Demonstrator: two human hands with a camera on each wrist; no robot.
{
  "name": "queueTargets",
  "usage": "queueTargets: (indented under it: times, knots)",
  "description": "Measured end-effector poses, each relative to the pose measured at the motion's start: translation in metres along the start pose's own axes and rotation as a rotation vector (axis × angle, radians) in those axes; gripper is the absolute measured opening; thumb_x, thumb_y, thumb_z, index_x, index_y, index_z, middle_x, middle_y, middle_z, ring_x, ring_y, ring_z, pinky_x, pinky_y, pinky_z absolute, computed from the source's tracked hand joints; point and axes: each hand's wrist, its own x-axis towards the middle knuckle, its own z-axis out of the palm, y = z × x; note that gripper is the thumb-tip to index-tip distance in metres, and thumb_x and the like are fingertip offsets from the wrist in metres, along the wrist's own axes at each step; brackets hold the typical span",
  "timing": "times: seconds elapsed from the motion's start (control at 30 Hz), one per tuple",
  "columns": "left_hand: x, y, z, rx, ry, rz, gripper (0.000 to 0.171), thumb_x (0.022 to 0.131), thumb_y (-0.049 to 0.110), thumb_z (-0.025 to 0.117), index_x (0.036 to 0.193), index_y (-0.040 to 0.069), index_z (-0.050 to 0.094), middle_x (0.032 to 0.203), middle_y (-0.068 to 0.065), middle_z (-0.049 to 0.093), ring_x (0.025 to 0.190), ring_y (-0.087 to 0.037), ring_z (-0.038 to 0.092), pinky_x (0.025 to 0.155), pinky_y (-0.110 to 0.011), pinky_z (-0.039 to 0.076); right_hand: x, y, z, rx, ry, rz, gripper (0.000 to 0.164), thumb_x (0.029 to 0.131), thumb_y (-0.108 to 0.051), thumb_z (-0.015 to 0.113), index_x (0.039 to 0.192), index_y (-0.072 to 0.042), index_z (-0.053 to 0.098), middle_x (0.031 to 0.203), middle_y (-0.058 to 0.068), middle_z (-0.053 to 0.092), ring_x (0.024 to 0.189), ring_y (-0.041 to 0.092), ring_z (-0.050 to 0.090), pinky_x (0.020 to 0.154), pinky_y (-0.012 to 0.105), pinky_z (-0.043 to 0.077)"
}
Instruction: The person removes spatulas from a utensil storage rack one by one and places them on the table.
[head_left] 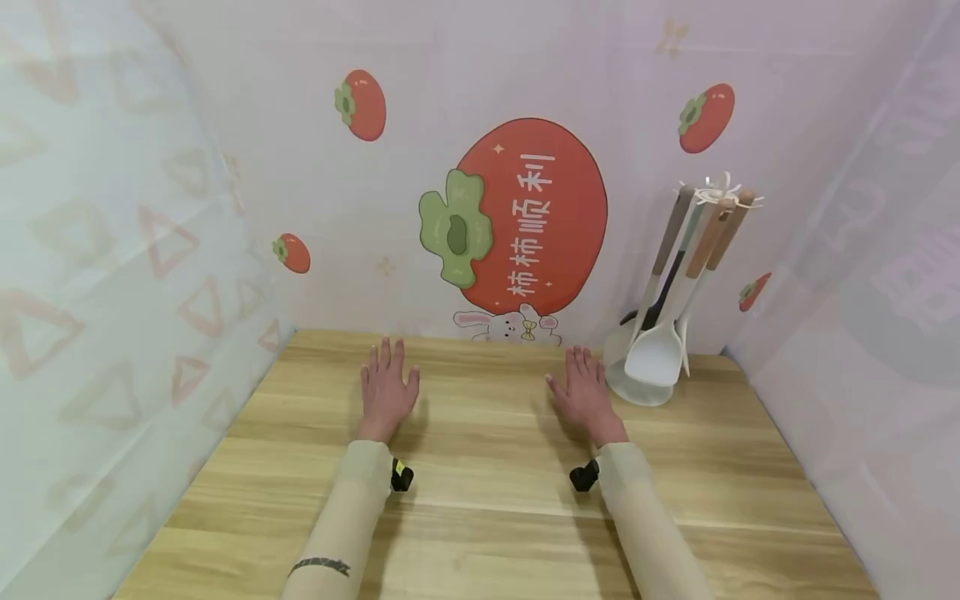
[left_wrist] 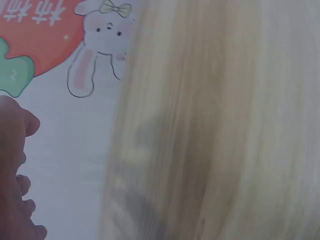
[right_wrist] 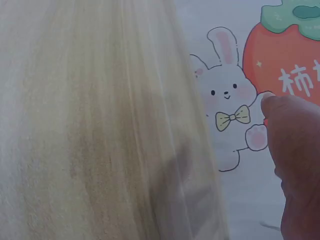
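Observation:
My left hand [head_left: 386, 390] is stretched out over the left half of the wooden table [head_left: 480, 517], its fingers straight and spread, holding nothing. On the other side, my right hand [head_left: 586, 393] reaches forward in the same way, palm down and holding nothing. Shadows lie beside both hands on the wood; whether they touch it I cannot tell. Nearest to the right hand is a utensil stand [head_left: 636, 392] hung with several kitchen tools. A white spoon-like tool [head_left: 656, 357] hangs at its front. Each wrist view catches part of a hand at its outer edge.
A pale printed sheet [head_left: 360, 192] with red persimmons and a rabbit rises behind the table's back edge. Similar sheets hang along the left side [head_left: 97, 333] and right side [head_left: 885, 333]. Small black devices [head_left: 584, 477] sit at both wrists.

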Motion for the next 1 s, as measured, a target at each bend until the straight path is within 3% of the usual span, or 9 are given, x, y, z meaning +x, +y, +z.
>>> queueTargets:
  times: [0.13, 0.27, 0.4, 0.47, 0.53, 0.6, 0.73, 0.9, 1.0]
  knots:
    - [0.002, 0.003, -0.004, -0.188, -0.075, 0.024, 0.064, 0.108, 0.031, 0.046, 0.16, 0.002, 0.024, 0.167, -0.027, 0.013, 0.154, -0.047, 0.007, 0.121, -0.066, 0.012, -0.001, 0.003, -0.011, 0.168, 0.208, -0.105, 0.058, 0.106, -0.03, 0.051, 0.149, 0.008, 0.041, 0.154, 0.028, 0.042, 0.146, 0.045, 0.033, 0.12, 0.063, 0.021]
    - [0.0, 0.004, -0.004, -0.345, -0.172, 0.039, 0.056, 0.108, 0.026, 0.047, 0.155, -0.003, 0.035, 0.159, -0.027, 0.034, 0.147, -0.046, 0.03, 0.119, -0.061, 0.027, -0.004, 0.015, -0.028, 0.384, 0.619, -0.179, 0.025, 0.098, -0.007, 0.059, 0.117, 0.005, 0.069, 0.112, 0.024, 0.07, 0.107, 0.038, 0.063, 0.096, 0.051, 0.047]
    - [-0.005, 0.007, 0.001, -0.478, -0.204, 0.038, 0.043, 0.106, 0.017, 0.052, 0.141, -0.008, 0.052, 0.132, -0.026, 0.062, 0.121, -0.041, 0.06, 0.102, -0.053, 0.051, -0.01, 0.031, -0.044, 0.523, 1.031, -0.18, 0.016, 0.092, 0.003, 0.058, 0.089, 0.006, 0.073, 0.082, 0.021, 0.071, 0.08, 0.014, 0.063, 0.078, 0.026, 0.049]
    - [-0.009, 0.01, 0.007, -0.521, -0.221, 0.048, 0.035, 0.105, 0.012, 0.054, 0.133, -0.009, 0.059, 0.118, -0.023, 0.069, 0.108, -0.037, 0.067, 0.093, -0.047, 0.056, -0.013, 0.037, -0.055, 0.575, 1.17, -0.142, 0.016, 0.091, 0.007, 0.056, 0.085, 0.01, 0.071, 0.078, 0.024, 0.068, 0.076, 0.002, 0.057, 0.075, 0.017, 0.044]
    - [-0.012, 0.013, 0.013, -0.517, -0.241, 0.072, 0.031, 0.104, 0.01, 0.055, 0.128, -0.008, 0.063, 0.11, -0.018, 0.072, 0.1, -0.03, 0.069, 0.088, -0.042, 0.057, -0.016, 0.041, -0.068, 0.613, 1.253, -0.061, 0.016, 0.09, 0.009, 0.055, 0.084, 0.014, 0.068, 0.078, 0.028, 0.066, 0.075, -0.003, 0.052, 0.073, 0.013, 0.04]
    - [-0.014, 0.017, 0.022, -0.475, -0.258, 0.113, 0.027, 0.103, 0.008, 0.056, 0.124, -0.006, 0.066, 0.105, -0.013, 0.073, 0.095, -0.024, 0.069, 0.086, -0.039, 0.057, -0.016, 0.048, -0.08, 0.633, 1.281, 0.02, 0.016, 0.091, 0.008, 0.055, 0.088, 0.014, 0.069, 0.082, 0.027, 0.066, 0.076, -0.005, 0.05, 0.073, 0.013, 0.039]
    - [-0.017, 0.027, 0.039, -0.396, -0.299, 0.201, 0.023, 0.101, 0.007, 0.059, 0.119, -0.001, 0.069, 0.101, -0.007, 0.072, 0.09, -0.016, 0.065, 0.085, -0.038, 0.056, -0.015, 0.069, -0.099, 0.64, 1.188, 0.147, 0.021, 0.096, -0.002, 0.053, 0.102, 0.01, 0.069, 0.096, 0.018, 0.067, 0.086, -0.001, 0.052, 0.077, 0.016, 0.041]
    - [-0.013, 0.047, 0.051, -0.388, -0.352, 0.272, 0.023, 0.102, 0.008, 0.058, 0.12, -0.001, 0.069, 0.103, -0.008, 0.072, 0.091, -0.017, 0.065, 0.085, -0.038, 0.056, -0.009, 0.088, -0.115, 0.61, 1.047, 0.23, 0.029, 0.104, -0.009, 0.048, 0.119, 0.006, 0.067, 0.115, 0.016, 0.068, 0.096, 0.002, 0.055, 0.085, 0.016, 0.045]
    - [-0.004, 0.062, 0.057, -0.4, -0.369, 0.306, 0.025, 0.103, 0.01, 0.056, 0.123, -0.001, 0.067, 0.106, -0.01, 0.072, 0.093, -0.018, 0.065, 0.084, -0.037, 0.056, -0.005, 0.092, -0.124, 0.582, 0.948, 0.229, 0.031, 0.107, -0.014, 0.047, 0.124, 0.002, 0.067, 0.122, 0.016, 0.069, 0.102, 0.009, 0.06, 0.09, 0.017, 0.047]
